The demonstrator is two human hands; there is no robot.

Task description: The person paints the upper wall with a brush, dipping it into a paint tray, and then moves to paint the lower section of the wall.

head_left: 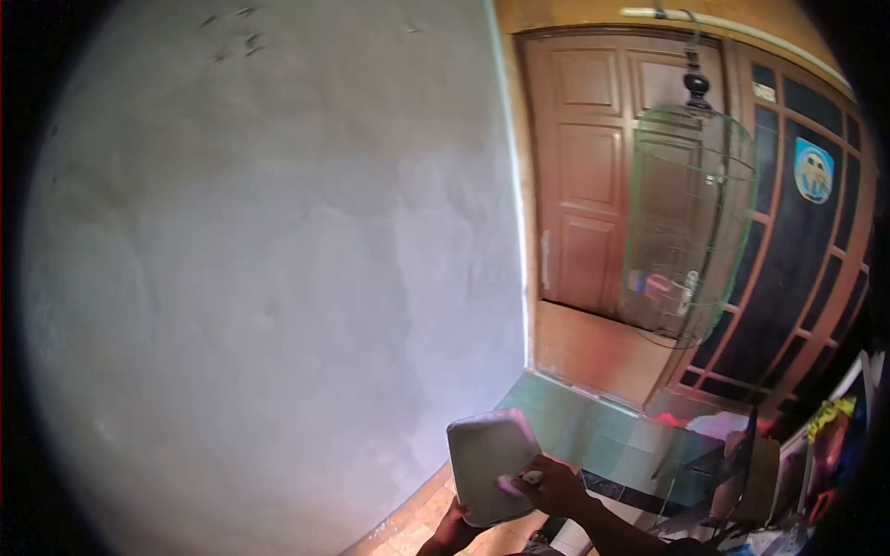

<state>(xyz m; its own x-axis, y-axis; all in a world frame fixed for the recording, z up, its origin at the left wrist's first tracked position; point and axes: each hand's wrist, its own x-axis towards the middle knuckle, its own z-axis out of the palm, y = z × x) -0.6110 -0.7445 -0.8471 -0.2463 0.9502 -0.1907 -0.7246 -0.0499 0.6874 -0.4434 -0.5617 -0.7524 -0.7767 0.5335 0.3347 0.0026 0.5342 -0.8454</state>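
A flat, pale grey tray-like piece with rounded corners (pixel 487 459) is tilted up in front of me at the bottom of the view. My left hand (pixel 454 530) grips its lower left edge. Over its right side lies my right hand (pixel 554 486), fingers curled around a small pinkish-white wad (pixel 507 484) that touches the flat face. The wad is mostly covered by the fingers, so its kind cannot be made out.
A grey plastered wall (pixel 278 278) fills the left. A green wire birdcage (pixel 691 222) hangs before a brown door (pixel 589 167). Cluttered items, including a yellow cloth (pixel 830 419), stand at lower right. Green tiles (pixel 593 426) cover the floor by the door.
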